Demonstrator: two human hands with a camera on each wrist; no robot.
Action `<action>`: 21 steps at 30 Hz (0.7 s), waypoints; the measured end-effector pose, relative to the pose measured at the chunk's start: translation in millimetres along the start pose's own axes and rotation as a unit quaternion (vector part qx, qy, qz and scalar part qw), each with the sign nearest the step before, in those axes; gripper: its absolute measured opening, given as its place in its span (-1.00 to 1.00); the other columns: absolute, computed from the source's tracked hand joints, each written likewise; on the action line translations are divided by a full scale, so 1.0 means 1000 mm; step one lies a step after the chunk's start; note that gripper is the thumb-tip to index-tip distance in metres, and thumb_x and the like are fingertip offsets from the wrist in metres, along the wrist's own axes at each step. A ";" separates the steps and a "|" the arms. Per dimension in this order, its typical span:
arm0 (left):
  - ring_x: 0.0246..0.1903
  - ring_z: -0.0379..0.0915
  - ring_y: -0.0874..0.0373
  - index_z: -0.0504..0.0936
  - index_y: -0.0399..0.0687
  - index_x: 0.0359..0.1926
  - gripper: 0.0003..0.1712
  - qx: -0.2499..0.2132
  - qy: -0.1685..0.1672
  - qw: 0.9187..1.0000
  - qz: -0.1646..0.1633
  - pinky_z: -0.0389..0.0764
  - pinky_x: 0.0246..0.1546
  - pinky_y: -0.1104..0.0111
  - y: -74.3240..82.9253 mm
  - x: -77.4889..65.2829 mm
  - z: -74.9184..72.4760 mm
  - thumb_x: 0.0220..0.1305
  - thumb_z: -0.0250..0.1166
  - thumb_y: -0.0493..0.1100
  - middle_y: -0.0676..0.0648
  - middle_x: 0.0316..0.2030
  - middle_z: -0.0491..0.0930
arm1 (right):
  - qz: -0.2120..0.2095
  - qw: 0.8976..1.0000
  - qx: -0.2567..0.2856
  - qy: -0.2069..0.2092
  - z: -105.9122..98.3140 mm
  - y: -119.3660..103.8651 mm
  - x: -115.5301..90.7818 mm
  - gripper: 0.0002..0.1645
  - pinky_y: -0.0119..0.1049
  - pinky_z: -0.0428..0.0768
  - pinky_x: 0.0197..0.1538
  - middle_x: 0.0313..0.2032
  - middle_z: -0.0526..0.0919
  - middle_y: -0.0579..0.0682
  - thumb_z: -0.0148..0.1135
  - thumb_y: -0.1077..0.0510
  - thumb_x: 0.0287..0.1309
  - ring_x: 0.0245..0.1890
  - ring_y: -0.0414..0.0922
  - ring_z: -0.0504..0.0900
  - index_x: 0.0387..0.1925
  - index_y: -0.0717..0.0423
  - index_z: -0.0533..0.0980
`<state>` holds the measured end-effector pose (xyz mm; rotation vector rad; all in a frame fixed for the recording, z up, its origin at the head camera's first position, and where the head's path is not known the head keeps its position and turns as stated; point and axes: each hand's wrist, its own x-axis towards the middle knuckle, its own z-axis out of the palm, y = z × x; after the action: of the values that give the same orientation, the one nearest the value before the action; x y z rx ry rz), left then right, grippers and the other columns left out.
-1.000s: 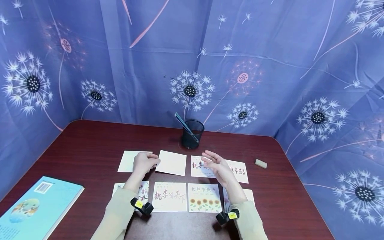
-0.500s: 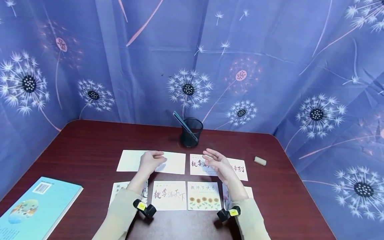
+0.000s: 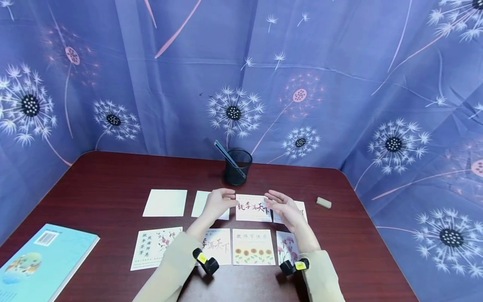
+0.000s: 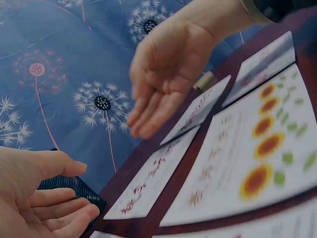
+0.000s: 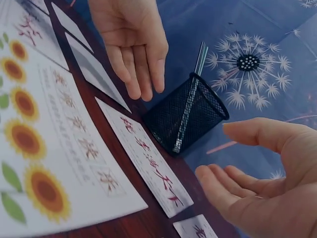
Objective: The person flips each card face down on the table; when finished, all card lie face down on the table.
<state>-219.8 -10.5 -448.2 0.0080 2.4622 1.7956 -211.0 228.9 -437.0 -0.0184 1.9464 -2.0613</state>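
Two rows of cards lie on the dark red table. My left hand (image 3: 219, 204) hovers over a pale card (image 3: 200, 204) in the far row, its fingertips near the left edge of a red-calligraphy card (image 3: 253, 208). Thumb and fingers stand apart with nothing between them in the left wrist view. Over that calligraphy card's right edge is my right hand (image 3: 285, 210), fingers loosely extended, holding nothing; it partly covers another lettered card (image 3: 302, 209). Nearer me lie a sunflower card (image 3: 253, 247), a second calligraphy card (image 3: 219, 248) and a pink-flower card (image 3: 286, 245), partly hidden by my right arm.
A blank white card (image 3: 164, 203) is at the far left, above a flowered card (image 3: 155, 247). Behind the cards stands a black mesh pen holder (image 3: 237, 171) with pens. A light-blue book (image 3: 45, 260) lies left, an eraser (image 3: 323, 202) right. Dandelion-print curtain surrounds the table.
My left hand has moved right, from the gap between the two left far cards to beside the calligraphy card. My right hand has shifted slightly right, uncovering more of that card.
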 end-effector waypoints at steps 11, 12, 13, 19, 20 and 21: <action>0.17 0.51 -0.16 0.48 -0.36 0.22 -0.36 -0.033 -0.007 0.999 -0.034 0.54 0.19 0.11 0.002 -0.007 0.014 0.13 0.38 -0.21 -0.32 0.14 0.56 | 0.026 0.999 -0.031 0.024 -0.009 0.004 -0.002 -0.24 -0.55 0.56 0.04 0.36 0.20 0.48 0.02 0.42 0.19 0.34 0.17 0.36 0.40 0.51 0.04; 0.17 0.50 -0.17 0.46 -0.38 0.23 -0.35 -0.039 -0.006 0.999 -0.035 0.53 0.20 0.11 0.001 -0.008 0.013 0.12 0.39 -0.22 -0.33 0.15 0.55 | 0.028 0.999 -0.033 0.023 -0.009 0.004 -0.002 -0.23 -0.56 0.55 0.03 0.36 0.20 0.48 0.02 0.42 0.19 0.36 0.18 0.33 0.40 0.51 0.04; 0.18 0.50 -0.17 0.45 -0.39 0.24 -0.33 -0.044 -0.006 0.998 -0.035 0.53 0.20 0.11 0.001 -0.008 0.013 0.12 0.39 -0.22 -0.33 0.16 0.54 | 0.031 0.999 -0.034 0.023 -0.009 0.005 -0.002 -0.23 -0.56 0.55 0.02 0.37 0.20 0.48 0.02 0.42 0.18 0.38 0.20 0.30 0.40 0.50 0.04; 0.20 0.47 -0.17 0.40 -0.42 0.27 -0.28 -0.057 -0.035 0.997 -0.039 0.53 0.21 0.12 -0.002 -0.007 0.011 0.13 0.40 -0.22 -0.33 0.20 0.51 | 0.038 0.998 -0.041 0.022 -0.011 0.004 -0.004 -0.19 -0.58 0.53 0.02 0.39 0.16 0.46 0.03 0.43 0.15 0.43 0.25 0.18 0.42 0.49 0.02; 0.20 0.47 -0.17 0.40 -0.42 0.28 -0.28 -0.055 -0.041 0.997 -0.038 0.53 0.20 0.12 -0.002 -0.007 0.011 0.13 0.40 -0.21 -0.33 0.21 0.50 | 0.039 0.998 -0.045 0.024 -0.011 0.004 -0.004 -0.20 -0.55 0.52 0.06 0.39 0.16 0.45 0.03 0.42 0.15 0.42 0.25 0.19 0.42 0.48 0.03; 0.21 0.46 -0.18 0.39 -0.42 0.28 -0.28 -0.052 -0.046 0.997 -0.038 0.53 0.20 0.12 -0.001 -0.007 0.010 0.14 0.39 -0.21 -0.33 0.21 0.50 | 0.040 0.998 -0.052 0.023 -0.011 0.004 -0.004 -0.20 -0.51 0.49 0.12 0.39 0.17 0.44 0.04 0.41 0.15 0.42 0.24 0.20 0.42 0.47 0.03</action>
<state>-212.0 -1.5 -452.1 -0.0100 2.2735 1.8464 -209.3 240.8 -440.7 0.0831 2.0441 -1.9248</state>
